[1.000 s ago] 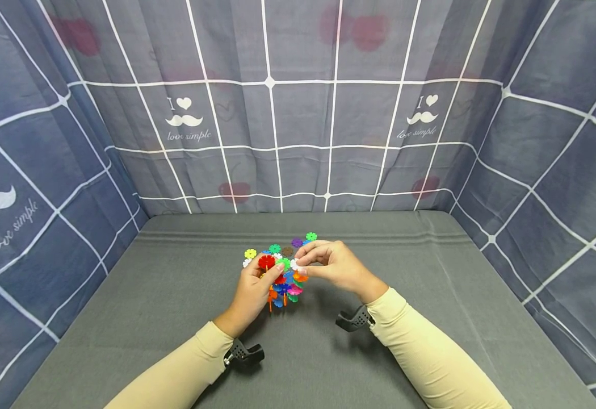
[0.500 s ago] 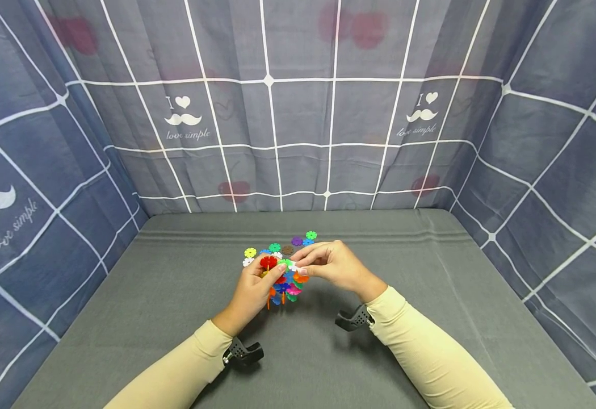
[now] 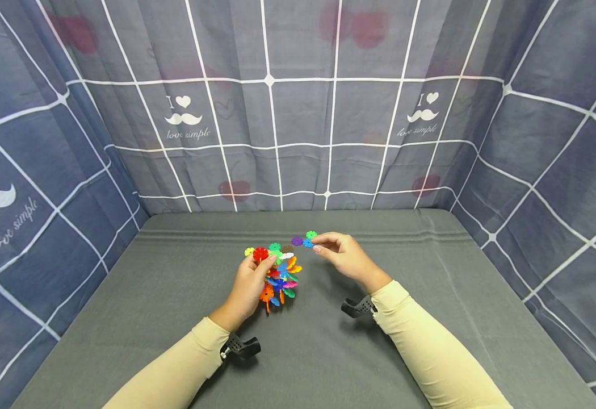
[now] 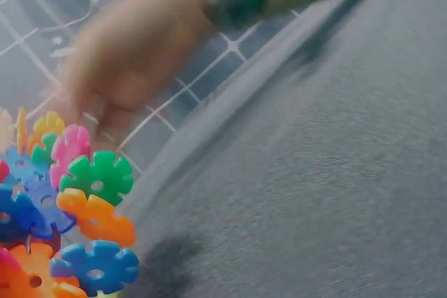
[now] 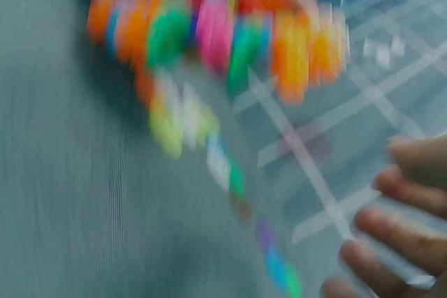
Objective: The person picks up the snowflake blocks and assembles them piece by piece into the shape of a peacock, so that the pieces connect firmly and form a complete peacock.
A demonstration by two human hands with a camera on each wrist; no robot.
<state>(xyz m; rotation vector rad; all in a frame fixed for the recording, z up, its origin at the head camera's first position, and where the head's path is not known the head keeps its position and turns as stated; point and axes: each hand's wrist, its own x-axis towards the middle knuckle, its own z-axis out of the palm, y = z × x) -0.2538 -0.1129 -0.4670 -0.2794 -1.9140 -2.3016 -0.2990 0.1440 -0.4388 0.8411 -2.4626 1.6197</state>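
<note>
My left hand (image 3: 244,287) grips a cluster of interlocking snowflake discs (image 3: 281,279) in many colours, thumb on a light green disc near a red one. The cluster sits above the table in front of the hand. In the left wrist view its blue, green, orange and pink discs (image 4: 96,176) show closely. My right hand (image 3: 348,258) is apart from the cluster, its thumb and fingertips parted beside a loose blue disc (image 3: 307,243). The blurred right wrist view shows the right fingers (image 5: 387,235) spread, with nothing between them.
Loose discs form a loose line behind the cluster: purple (image 3: 297,241), green (image 3: 311,234), brown (image 3: 288,249), teal (image 3: 275,247) and yellow (image 3: 249,251). A grey cloth covers the table (image 3: 380,352). Checked curtains (image 3: 303,113) enclose the back and sides.
My right hand has let go at the cluster's white disc and moved right and back to the loose blue disc. The left hand has tilted the cluster and drawn it slightly left.
</note>
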